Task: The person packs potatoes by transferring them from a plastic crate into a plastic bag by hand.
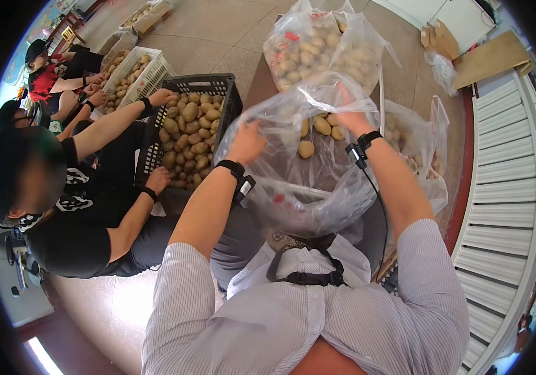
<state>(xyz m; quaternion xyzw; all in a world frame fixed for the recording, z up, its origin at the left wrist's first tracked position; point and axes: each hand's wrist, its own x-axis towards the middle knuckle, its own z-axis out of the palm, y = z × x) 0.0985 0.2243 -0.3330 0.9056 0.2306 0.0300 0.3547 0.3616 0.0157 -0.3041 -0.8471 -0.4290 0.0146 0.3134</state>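
Observation:
My left hand is at the left rim of a large clear plastic bag, its fingers blurred and partly behind the film. My right hand is at the far right side of the same bag, with fingers on or behind the plastic; its grip is hard to make out. The bag's mouth is spread wide between both hands. Several potatoes lie in its far part. Just beyond stands a full bag of potatoes.
At the left, a co-worker's hands touch a black crate full of potatoes. Two more people sit farther left by a white crate. More bagged potatoes stand at the right, near a white radiator and cardboard.

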